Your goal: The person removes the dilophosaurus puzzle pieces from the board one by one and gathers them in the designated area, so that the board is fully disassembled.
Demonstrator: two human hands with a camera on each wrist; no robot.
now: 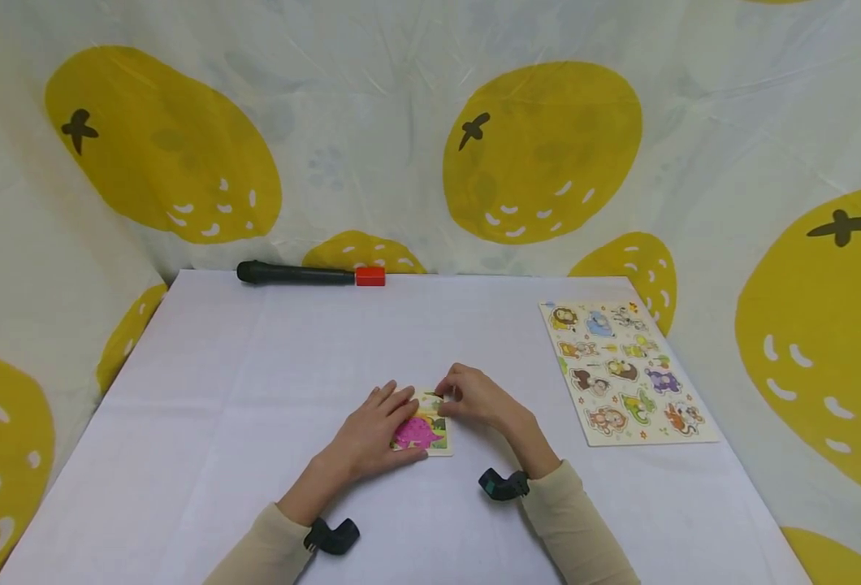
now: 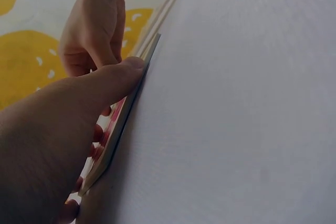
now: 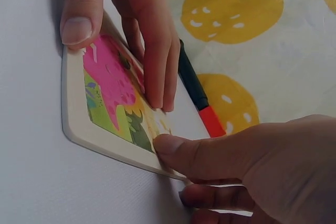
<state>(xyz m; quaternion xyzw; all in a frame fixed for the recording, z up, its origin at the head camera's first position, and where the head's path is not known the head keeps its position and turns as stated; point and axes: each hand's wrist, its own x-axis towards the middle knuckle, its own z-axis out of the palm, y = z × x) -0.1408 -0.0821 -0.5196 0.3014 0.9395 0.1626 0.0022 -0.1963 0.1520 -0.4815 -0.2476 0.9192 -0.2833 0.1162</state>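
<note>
A small jigsaw puzzle board (image 1: pixel 441 452) with a pink dinosaur picture and a pale frame lies on the white table. My left hand (image 1: pixel 372 431) rests across its left side, the thumb along the near edge and the fairly straight fingers (image 3: pixel 156 77) pressing on the picture. At the far right corner, my right hand (image 1: pixel 478 396) pinches the board, its thumb (image 3: pixel 169 144) on the picture and its other fingers curled by the rim. The left wrist view shows the board (image 2: pixel 118 129) edge-on beneath my left thumb, with my right hand (image 2: pixel 94 35) beyond.
A larger board (image 1: pixel 597 409) with several cartoon animals lies to the right on the table. Near the back edge lies a black microphone-shaped object (image 1: pixel 299 274) with a red end block (image 1: pixel 369 277). Behind hangs a curtain (image 1: pixel 372 146) printed with yellow fruit.
</note>
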